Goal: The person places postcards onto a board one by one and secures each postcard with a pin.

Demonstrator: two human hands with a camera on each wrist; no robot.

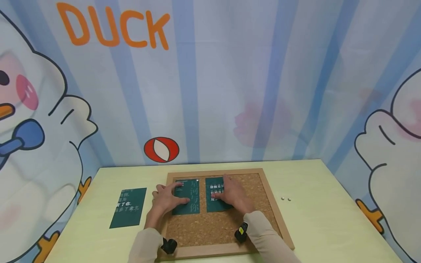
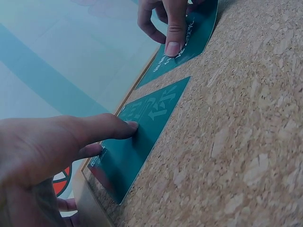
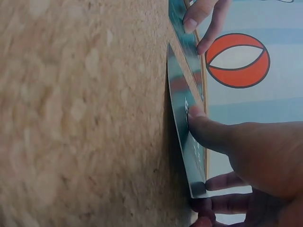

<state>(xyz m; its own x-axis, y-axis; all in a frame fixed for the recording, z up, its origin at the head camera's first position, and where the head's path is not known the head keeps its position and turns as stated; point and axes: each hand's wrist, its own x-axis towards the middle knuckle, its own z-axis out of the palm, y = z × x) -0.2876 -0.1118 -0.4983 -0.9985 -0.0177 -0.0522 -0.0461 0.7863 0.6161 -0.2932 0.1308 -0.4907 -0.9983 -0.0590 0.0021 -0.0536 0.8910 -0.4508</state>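
Observation:
My left hand point(image 1: 164, 200) touches a dark green printed card point(image 1: 194, 197), its thumb and forefinger extended over the card's face. That card lies on the framed corkboard point(image 1: 210, 230), with a small pin point(image 1: 197, 180) at its top right corner. A second green card point(image 1: 215, 207) with white lettering is held by my right hand point(image 1: 236, 193) to the right of the first. In the right wrist view, the right thumb point(image 3: 208, 130) presses the second card's face while other fingers sit at and under its edge. The card's near edge stands slightly off the cork.
A third green card point(image 1: 128, 212) lies on the pale yellow table point(image 1: 85, 219), left of the board. Two small shiny pins point(image 1: 286, 199) rest on the table to the right. Behind the table hangs a striped curtain point(image 1: 223, 91) with duck prints.

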